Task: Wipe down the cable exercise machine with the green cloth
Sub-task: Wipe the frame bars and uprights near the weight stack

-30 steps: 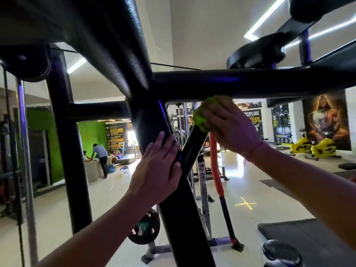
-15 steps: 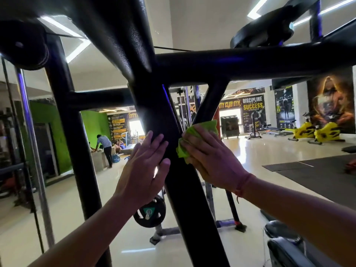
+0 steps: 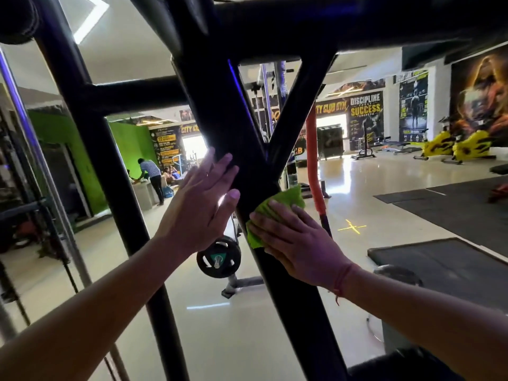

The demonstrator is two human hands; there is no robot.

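One diagonal black frame post (image 3: 275, 257) under wipe; right hand (image 3: 299, 243), fingers flat, presses green cloth (image 3: 277, 210); left hand (image 3: 200, 204) flat, bracing; most framework seemingly remains.

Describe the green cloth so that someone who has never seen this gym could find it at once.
Start at the thick black slanted post in the middle. The right hand presses the green cloth flat against it. It is the only bright lime, crumpled fabric there.

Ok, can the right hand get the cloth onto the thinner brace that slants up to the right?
Probably yes. The right hand presses the green cloth on the thick black post, just below where the slanted brace joins it, and nothing sits between them.
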